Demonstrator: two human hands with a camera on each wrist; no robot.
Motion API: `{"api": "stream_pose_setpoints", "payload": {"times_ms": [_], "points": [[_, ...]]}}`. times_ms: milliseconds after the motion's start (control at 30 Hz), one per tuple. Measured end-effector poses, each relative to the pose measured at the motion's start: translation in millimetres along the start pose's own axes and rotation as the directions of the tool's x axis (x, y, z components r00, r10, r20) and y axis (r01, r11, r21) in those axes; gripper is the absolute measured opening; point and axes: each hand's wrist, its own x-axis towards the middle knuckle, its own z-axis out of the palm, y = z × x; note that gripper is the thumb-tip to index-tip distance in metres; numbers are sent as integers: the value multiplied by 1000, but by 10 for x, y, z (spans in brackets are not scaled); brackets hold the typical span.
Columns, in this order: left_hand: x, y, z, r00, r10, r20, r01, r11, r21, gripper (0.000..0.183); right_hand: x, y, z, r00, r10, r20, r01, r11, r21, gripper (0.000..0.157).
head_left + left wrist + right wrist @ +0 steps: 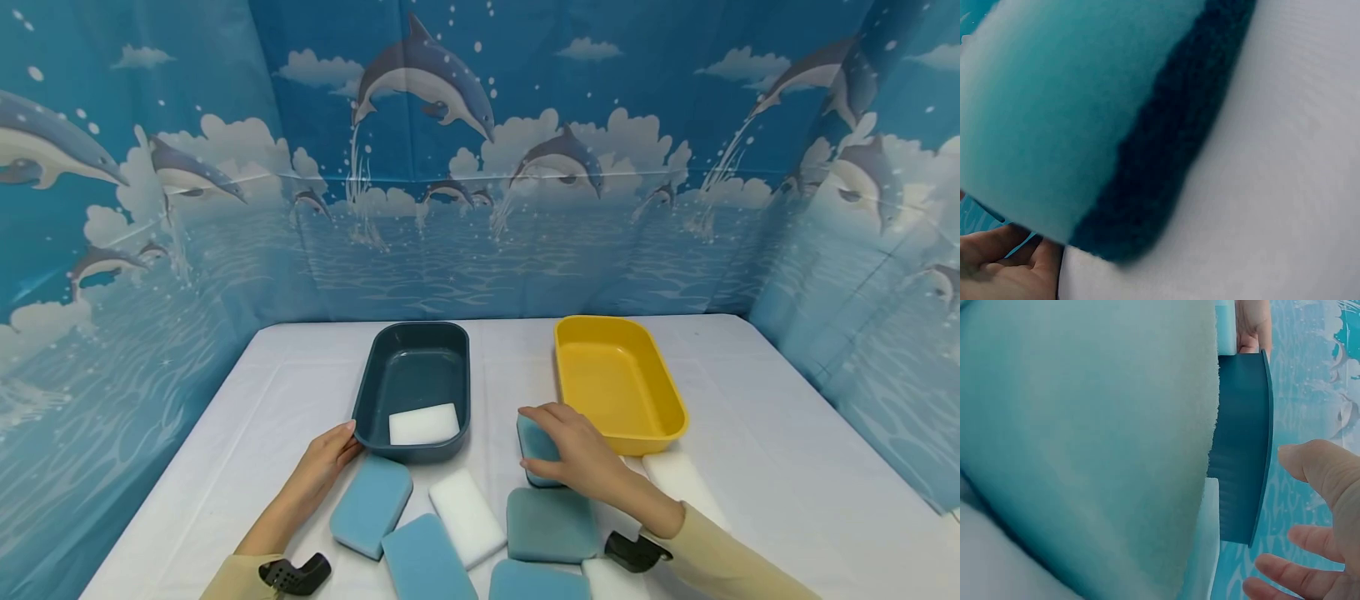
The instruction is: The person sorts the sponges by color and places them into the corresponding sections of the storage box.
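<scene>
My left hand (324, 458) rests against the near left corner of a dark teal tray (361, 392), fingertips at its outer wall. Inside that tray lies a white sponge (423, 425). Over a blue sponge (537, 440) just left of the yellow tray (678, 423), my right hand (573, 450) reaches with fingers and thumb spread. The right wrist view shows a gap between the thumb (1319, 461) and the other fingers, with nothing held there. A blue sponge with a dark scouring layer (1147, 156) fills much of the left wrist view.
Nearer me on the white table (285, 358) lie several blue sponges, among them a greyish-blue one (551, 525), and a white sponge (467, 517). Another white sponge (678, 479) lies by the right forearm. Dolphin-printed curtains (480, 250) stand around the table.
</scene>
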Motion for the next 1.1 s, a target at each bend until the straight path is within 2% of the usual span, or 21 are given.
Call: {"api": "stream_pose_setpoints", "payload": {"times_ms": [133,400,900,1100], "points": [[-1,-2,0,1000,-1,-1,1,1000,-2,68,-45,19,-26,1000,-4,-5,4,1000,4,62],[-6,1,4,1000,-3,5,3,1000,-6,69,-188,24,-113,999,38,25,-39,999,34,64],[-18,-3,-12,1000,-5,-10,5,1000,-6,72,-577,169,-265,997,64,-50,-63,998,16,64],[-8,9,6,1000,-11,4,11,1000,1,72,-664,185,-325,991,118,-62,-118,993,18,62]]}}
